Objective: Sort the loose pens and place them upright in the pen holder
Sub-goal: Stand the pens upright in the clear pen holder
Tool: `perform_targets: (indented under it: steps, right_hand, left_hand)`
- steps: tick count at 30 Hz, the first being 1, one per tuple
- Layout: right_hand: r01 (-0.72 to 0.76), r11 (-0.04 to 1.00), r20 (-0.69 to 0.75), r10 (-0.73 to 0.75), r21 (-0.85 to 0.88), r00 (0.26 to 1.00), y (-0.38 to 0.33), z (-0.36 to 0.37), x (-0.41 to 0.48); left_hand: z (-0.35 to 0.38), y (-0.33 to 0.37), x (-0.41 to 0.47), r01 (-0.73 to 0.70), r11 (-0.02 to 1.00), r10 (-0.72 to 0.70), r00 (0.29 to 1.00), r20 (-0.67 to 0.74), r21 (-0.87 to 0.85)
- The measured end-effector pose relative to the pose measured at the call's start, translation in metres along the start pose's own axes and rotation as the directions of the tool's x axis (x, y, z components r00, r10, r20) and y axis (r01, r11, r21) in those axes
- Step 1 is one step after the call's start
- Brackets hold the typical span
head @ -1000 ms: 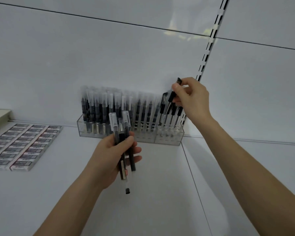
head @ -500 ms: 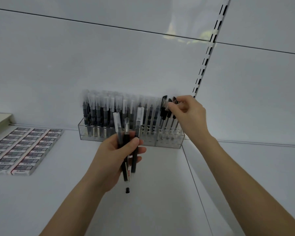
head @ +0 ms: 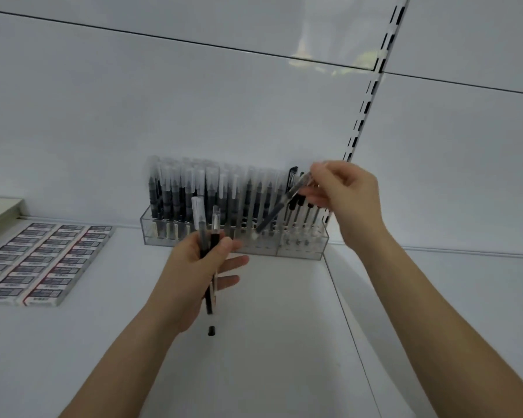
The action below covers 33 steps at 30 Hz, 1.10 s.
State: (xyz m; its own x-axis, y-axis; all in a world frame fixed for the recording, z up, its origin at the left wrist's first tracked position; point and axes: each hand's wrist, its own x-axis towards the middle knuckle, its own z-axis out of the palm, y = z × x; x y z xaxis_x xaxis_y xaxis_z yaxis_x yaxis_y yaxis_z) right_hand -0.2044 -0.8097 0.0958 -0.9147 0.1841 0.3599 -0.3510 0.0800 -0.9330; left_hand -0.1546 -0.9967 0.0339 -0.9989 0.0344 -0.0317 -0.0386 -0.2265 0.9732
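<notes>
Right hand (head: 346, 203) pinches a slim, smooth pen (head: 281, 206), tilted, just over the boxy clear plastic pen holder (head: 299, 251) at the far wall. Left hand (head: 198, 276) is wrapped round a few more pens (head: 198, 215), nearer. Flat little boxes (head: 37, 260) sit left.

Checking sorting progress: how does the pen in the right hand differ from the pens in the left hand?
The single pen is tilted, its lower end pointing at the pen holder; the bundled pens stand roughly upright. The right hand pinches the single pen near its top; the left hand wraps the bundled pens mid-barrel. Both have dark barrels.
</notes>
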Motion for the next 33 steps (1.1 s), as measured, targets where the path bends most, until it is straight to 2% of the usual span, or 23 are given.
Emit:
perform_targets:
  steps: [2,6,11,15,21,26,33]
  right_hand:
    - [0.064,0.996,-0.066,-0.068,-0.066,0.995,0.002,0.008,0.01]
    - [0.148,0.964,-0.002,-0.152,-0.222,0.988,0.012,0.031,0.02]
    - [0.254,0.9,0.103,-0.232,-0.355,0.967,0.009,0.049,0.029]
    - [0.323,0.841,0.17,-0.276,-0.434,0.946,0.005,0.06,0.036]
    - [0.309,0.791,0.266,-0.192,-0.528,0.945,0.022,0.065,0.036]
    - [0.26,0.824,0.254,-0.147,-0.503,0.956,0.025,0.065,0.031]
    - [0.249,0.786,0.315,-0.073,-0.566,0.946,0.031,0.066,0.03]
  left_hand:
    - [-0.007,0.001,-0.002,-0.019,0.999,0.02,0.999,-0.033,0.034]
    - [-0.013,0.001,-0.006,-0.051,0.992,0.059,0.996,-0.06,0.119]
    - [-0.022,0.001,-0.004,-0.008,1.0,0.009,0.994,-0.106,0.008]
    - [-0.023,-0.001,-0.004,-0.034,0.999,0.034,0.993,-0.116,0.005]
    - [-0.029,0.001,-0.003,-0.067,0.998,0.066,0.99,-0.127,0.002]
    - [-0.027,0.005,-0.004,-0.062,0.996,0.057,0.995,-0.078,-0.069]
    - [-0.022,0.005,-0.004,-0.084,0.991,0.079,0.995,-0.058,-0.1]
